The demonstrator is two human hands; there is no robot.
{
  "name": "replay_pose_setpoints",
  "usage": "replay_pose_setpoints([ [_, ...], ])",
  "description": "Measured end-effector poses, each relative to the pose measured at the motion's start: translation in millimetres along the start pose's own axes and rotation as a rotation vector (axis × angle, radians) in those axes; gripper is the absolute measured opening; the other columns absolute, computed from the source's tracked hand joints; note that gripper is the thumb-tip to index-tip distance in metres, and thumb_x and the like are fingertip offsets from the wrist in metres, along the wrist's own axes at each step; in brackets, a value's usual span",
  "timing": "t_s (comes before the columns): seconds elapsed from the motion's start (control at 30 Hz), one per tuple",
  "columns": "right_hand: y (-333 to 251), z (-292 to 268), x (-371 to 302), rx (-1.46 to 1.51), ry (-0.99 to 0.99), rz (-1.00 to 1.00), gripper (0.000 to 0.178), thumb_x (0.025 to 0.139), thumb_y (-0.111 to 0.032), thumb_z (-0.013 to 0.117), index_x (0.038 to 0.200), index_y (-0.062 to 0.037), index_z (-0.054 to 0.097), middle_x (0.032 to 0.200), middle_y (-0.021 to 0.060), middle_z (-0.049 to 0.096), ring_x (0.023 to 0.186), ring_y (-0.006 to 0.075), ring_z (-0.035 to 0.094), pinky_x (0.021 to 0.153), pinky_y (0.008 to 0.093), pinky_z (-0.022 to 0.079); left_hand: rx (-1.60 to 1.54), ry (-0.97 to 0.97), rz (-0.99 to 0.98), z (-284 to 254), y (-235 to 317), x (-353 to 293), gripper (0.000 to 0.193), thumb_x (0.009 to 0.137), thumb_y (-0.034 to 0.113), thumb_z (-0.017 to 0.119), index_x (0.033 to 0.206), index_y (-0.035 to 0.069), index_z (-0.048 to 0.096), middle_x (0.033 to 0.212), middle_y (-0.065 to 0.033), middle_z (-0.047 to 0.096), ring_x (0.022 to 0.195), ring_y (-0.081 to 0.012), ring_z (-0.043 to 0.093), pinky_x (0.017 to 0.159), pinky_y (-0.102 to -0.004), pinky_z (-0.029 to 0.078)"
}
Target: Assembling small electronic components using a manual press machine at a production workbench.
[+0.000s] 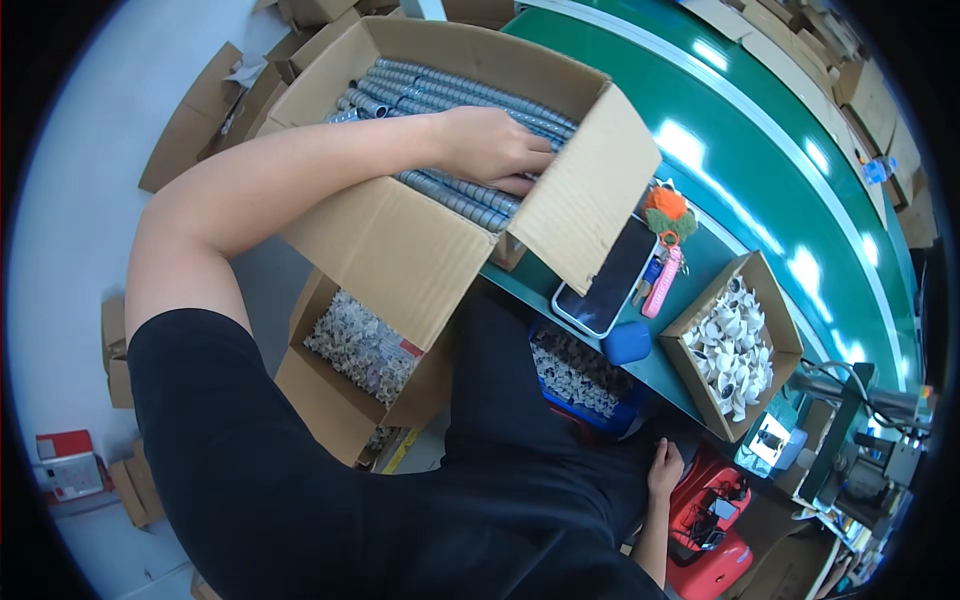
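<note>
My left hand reaches across into an open cardboard box holding several long rows of grey ribbed tube-like pieces, some seemingly in clear plastic. Its fingers curl down onto the rows near the box's right end. What the fingertips grip is hidden. Low on the right, my right hand rests by my thigh with its fingers loosely curled in, and nothing shows in it.
On the green bench lie a phone, a blue case, a pink key strap and a carton of white parts. Below are a box of small pale pieces and a blue bin. A red stool-like thing stands lower right.
</note>
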State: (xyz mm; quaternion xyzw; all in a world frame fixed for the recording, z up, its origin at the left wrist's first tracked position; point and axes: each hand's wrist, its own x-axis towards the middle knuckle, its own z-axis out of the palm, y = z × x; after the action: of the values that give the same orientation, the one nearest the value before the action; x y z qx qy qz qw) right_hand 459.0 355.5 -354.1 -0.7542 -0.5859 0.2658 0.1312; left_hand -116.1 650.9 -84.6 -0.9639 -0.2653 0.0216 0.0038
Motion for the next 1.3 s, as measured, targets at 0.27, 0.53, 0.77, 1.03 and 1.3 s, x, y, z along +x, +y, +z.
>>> replay_pose_setpoints([
  [0.27, -12, -2, -2, -0.051, 0.000, 0.005, 0.036, 0.103, -0.028, 0.053, 0.083, 0.0000, 0.065, 0.077, 0.0228, 0.063, 0.074, 0.0419, 0.063, 0.067, 0.0485, 0.047, -0.072, 0.096, -0.002, 5, 6, 1, 0.042, 0.098, 0.039, 0.059, 0.121, 0.004, 0.057, 0.101, -0.0158, 0.068, 0.088, -0.0375, 0.069, 0.073, -0.0466, 0.057],
  [0.53, -14, 5, 0, -0.048, 0.015, -0.020, 0.037, 0.103, -0.029, 0.053, 0.084, -0.0002, 0.065, 0.079, 0.0231, 0.064, 0.077, 0.0424, 0.063, 0.069, 0.0482, 0.048, -0.046, 0.035, 0.000, 11, 3, 3, 0.039, 0.096, 0.034, 0.062, 0.116, 0.001, 0.057, 0.098, -0.0142, 0.069, 0.091, -0.0335, 0.069, 0.074, -0.0432, 0.058],
  [0.77, -6, 4, -2, -0.014, 0.027, -0.011, 0.037, 0.103, -0.029, 0.052, 0.085, -0.0001, 0.066, 0.084, 0.0232, 0.066, 0.082, 0.0424, 0.064, 0.072, 0.0487, 0.049, -0.077, 0.245, 0.035, 1, -7, -3, 0.030, 0.096, 0.033, 0.066, 0.109, 0.006, 0.060, 0.090, -0.0143, 0.070, 0.078, -0.0338, 0.070, 0.065, -0.0413, 0.057],
  [1.03, 4, -4, -2, 0.002, 0.022, 0.006, 0.035, 0.103, -0.029, 0.053, 0.087, -0.0010, 0.067, 0.086, 0.0218, 0.066, 0.084, 0.0415, 0.064, 0.074, 0.0479, 0.049, -0.091, 0.637, -0.129, -34, 13, -6, 0.033, 0.095, 0.032, 0.070, 0.112, 0.006, 0.061, 0.081, -0.0107, 0.066, 0.070, -0.0262, 0.069, 0.062, -0.0328, 0.055],
  [1.3, -2, -6, -2, 0.007, 0.002, -0.078, 0.032, 0.102, -0.027, 0.054, 0.088, -0.0011, 0.067, 0.088, 0.0217, 0.066, 0.086, 0.0411, 0.064, 0.076, 0.0474, 0.050, -0.868, 1.115, -0.398, -92, 90, 5, 0.036, 0.105, 0.036, 0.056, 0.111, 0.000, 0.057, 0.079, -0.0060, 0.061, 0.061, -0.0144, 0.057, 0.049, -0.0267, 0.047],
])
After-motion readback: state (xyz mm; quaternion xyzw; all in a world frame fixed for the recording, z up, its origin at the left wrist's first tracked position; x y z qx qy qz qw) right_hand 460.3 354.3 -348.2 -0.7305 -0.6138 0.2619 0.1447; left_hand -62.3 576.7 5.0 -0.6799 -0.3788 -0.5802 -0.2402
